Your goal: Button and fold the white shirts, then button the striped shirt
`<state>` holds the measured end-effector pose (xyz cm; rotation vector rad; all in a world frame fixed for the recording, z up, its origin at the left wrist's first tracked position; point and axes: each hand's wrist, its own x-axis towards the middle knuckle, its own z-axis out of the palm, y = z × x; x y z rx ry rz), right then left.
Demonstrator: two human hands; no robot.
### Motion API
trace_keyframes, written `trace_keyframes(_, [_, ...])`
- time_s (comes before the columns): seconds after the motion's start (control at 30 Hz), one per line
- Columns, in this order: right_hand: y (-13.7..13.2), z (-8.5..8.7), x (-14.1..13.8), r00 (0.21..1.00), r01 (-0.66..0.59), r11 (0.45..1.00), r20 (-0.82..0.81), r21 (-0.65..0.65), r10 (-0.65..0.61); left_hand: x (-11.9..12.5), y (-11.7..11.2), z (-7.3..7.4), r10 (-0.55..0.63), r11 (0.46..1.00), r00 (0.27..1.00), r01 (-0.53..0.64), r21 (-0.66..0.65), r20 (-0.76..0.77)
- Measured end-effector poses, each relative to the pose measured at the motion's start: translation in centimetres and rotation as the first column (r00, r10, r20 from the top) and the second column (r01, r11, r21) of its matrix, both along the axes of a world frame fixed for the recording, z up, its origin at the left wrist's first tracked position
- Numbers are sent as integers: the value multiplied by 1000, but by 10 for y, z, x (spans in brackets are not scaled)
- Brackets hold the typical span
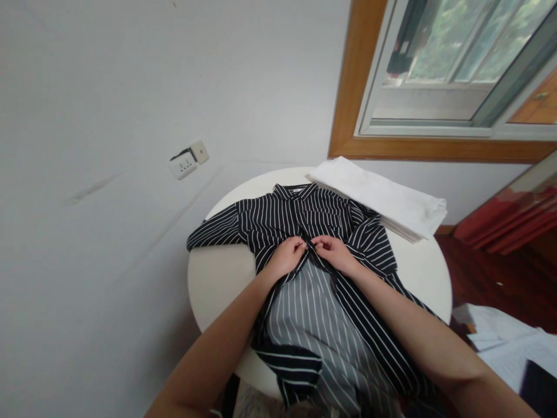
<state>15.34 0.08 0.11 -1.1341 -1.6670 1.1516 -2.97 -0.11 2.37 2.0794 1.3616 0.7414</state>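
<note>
A black shirt with white stripes (278, 217) lies face up on a round white table (217, 278), its collar toward the wall. The upper front is closed; below my hands the two front edges part and show the grey inside. My left hand (289, 254) pinches the left front edge near the middle of the shirt. Close beside it, my right hand (334, 253) grips the opposite edge with bent fingers. Any button between the fingertips is too small to make out. One sleeve stretches out to the left, and the other is bunched on the right.
A folded white cloth or bag (378, 194) lies at the table's back right edge. Behind stand a wall with a socket (183, 165) and a wood-framed window (435, 148). Papers (509, 342) and red fabric (513, 217) are at the right.
</note>
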Motion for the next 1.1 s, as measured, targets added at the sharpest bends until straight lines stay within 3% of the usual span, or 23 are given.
trace_keyframes(0.47, [-2, 1, 0, 999, -32, 997, -32, -64, 30, 0, 2, -3, 7, 1000, 1000, -7, 2, 27])
trace_keyframes(0.77, [-4, 6, -3, 982, -151, 983, -129, -107, 137, -1, 4, -6, 13, 999, 998, -10, -38, 54])
trace_keyframes(0.97, [1, 1, -9, 988, -79, 987, -146, -141, 58, 0, 3, -6, 14, 1000, 1000, -13, -20, 24])
trace_keyframes(1.1, [4, -2, -13, 996, -8, 996, -87, -86, 1, 0, 3, -3, 25, 999, 1000, -25, -22, -5])
